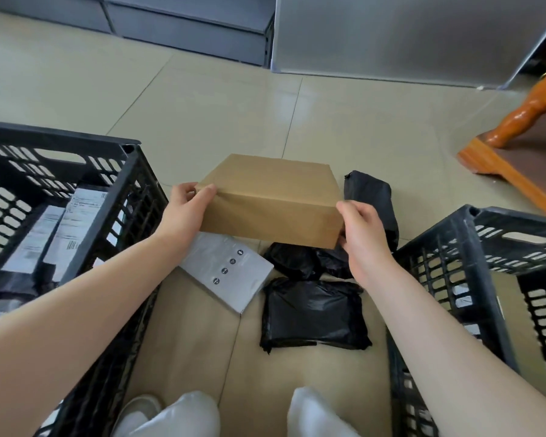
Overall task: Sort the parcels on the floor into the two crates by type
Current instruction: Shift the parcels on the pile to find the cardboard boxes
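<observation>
Partly hidden black parcels (pixel 300 261), box (pixel 271 197) in hands (pixel 186 209)

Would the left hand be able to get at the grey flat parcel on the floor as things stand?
Probably not at once: the left hand grips the brown box, which overhangs the grey parcel lying just beneath.

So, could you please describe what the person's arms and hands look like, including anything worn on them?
Both arms are bare from the forearm down; no sleeves, gloves or watch show in the head view. The left hand and right hand show no markings. I cannot make out rings or nail details. Lower down, the knees are covered in white fabric.
</observation>
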The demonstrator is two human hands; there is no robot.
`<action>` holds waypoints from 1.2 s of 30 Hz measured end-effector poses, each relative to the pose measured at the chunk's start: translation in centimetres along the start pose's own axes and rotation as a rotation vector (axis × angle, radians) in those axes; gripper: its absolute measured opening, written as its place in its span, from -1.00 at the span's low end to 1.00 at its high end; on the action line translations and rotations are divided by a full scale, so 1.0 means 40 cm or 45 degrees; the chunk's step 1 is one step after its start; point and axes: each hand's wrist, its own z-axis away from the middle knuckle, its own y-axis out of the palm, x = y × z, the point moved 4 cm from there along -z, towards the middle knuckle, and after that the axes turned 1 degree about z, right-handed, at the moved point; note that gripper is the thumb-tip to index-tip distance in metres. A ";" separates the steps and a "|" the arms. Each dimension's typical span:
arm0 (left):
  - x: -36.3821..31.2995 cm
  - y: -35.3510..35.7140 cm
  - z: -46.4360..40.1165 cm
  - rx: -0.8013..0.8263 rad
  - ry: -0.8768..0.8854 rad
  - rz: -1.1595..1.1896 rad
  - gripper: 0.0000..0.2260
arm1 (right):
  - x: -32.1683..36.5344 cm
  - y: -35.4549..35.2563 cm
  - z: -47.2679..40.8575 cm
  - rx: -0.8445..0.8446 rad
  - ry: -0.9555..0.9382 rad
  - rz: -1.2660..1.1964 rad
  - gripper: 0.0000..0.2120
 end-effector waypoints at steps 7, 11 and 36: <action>-0.007 -0.026 0.124 0.041 0.025 0.212 -0.50 | 0.054 -0.045 0.092 0.108 -0.155 -0.063 -0.46; -0.003 -0.056 0.151 0.051 0.021 0.399 -0.55 | 0.066 -0.065 0.136 0.102 -0.191 -0.131 -0.66; 0.026 -0.033 0.214 0.365 0.257 0.176 -0.53 | 0.000 -0.101 0.153 0.115 -0.156 -0.161 -0.56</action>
